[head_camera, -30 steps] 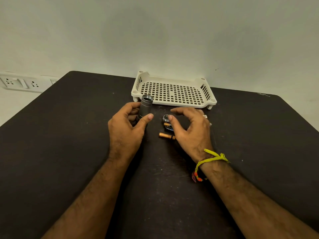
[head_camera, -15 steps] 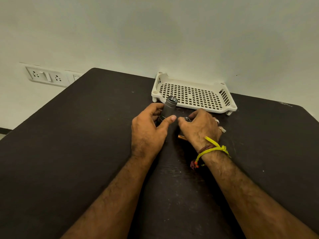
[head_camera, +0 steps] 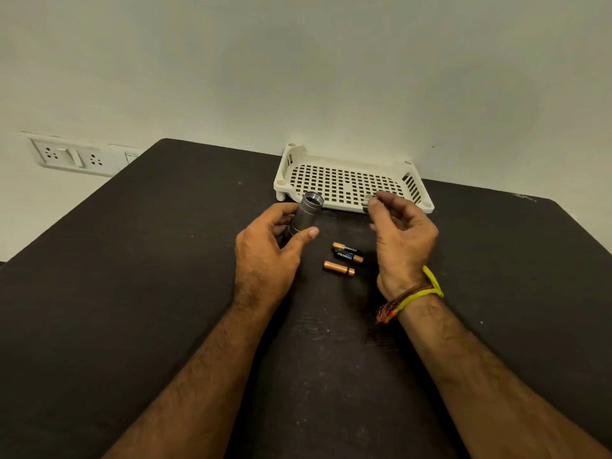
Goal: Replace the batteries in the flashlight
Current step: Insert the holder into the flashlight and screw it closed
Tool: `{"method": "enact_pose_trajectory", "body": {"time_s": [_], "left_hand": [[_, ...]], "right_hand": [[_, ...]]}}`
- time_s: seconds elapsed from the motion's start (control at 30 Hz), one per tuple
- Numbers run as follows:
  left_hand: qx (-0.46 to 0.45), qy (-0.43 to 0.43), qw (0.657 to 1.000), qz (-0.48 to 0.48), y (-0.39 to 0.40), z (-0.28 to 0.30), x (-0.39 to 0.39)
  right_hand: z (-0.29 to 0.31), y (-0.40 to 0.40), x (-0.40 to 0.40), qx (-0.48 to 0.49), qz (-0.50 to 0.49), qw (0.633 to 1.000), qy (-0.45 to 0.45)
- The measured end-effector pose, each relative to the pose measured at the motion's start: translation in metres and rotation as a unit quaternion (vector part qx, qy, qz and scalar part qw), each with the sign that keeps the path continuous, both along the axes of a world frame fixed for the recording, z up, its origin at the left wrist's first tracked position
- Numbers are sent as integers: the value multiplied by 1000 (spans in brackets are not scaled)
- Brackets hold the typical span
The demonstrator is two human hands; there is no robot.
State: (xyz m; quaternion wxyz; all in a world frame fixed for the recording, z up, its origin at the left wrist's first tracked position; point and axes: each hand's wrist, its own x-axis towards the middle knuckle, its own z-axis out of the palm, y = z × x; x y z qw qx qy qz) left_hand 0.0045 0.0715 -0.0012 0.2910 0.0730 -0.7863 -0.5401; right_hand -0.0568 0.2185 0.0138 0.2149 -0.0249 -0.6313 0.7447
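While left fingers (head_camera: 281,223) curl round the flashlight (head_camera: 306,215), right fingers (head_camera: 376,202) pinch its cap (head_camera: 366,203).

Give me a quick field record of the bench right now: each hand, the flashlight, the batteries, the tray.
left hand: grips the flashlight body, open end tilted up and away
right hand: raised, pinches a small metallic part at the fingertips, probably the cap; blurred
batteries: three lie loose on the table between the hands, two black and copper side by side, one copper nearer the person
tray: white perforated basket at the far edge by the wall, nothing seen in it
flashlight state: open, batteries not yet in
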Motion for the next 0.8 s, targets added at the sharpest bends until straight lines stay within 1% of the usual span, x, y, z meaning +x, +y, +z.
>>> {"method": "enact_pose_trajectory", "body": {"time_s": [0.13,0.27,0.4,0.53,0.67,0.8], "left_hand": [[-2,-16,999,-41,-1,4,3],[0,-44,996,-74,-1,8,4],[-13,-49,995,-89,0,9,5],[-33,-49,994,-91,0,9,6],[-29,-36,996,-79,0,10,7],[-20,-54,995,-76,-2,9,5]], "right_hand": [[1,11,8,-60,33,998,8],[-6,21,18,-19,49,999,-5],[-13,25,23,14,79,997,-2],[-13,21,22,-4,121,993,12],[-12,18,18,1,106,994,25],[-11,16,18,-1,110,993,47]]}}
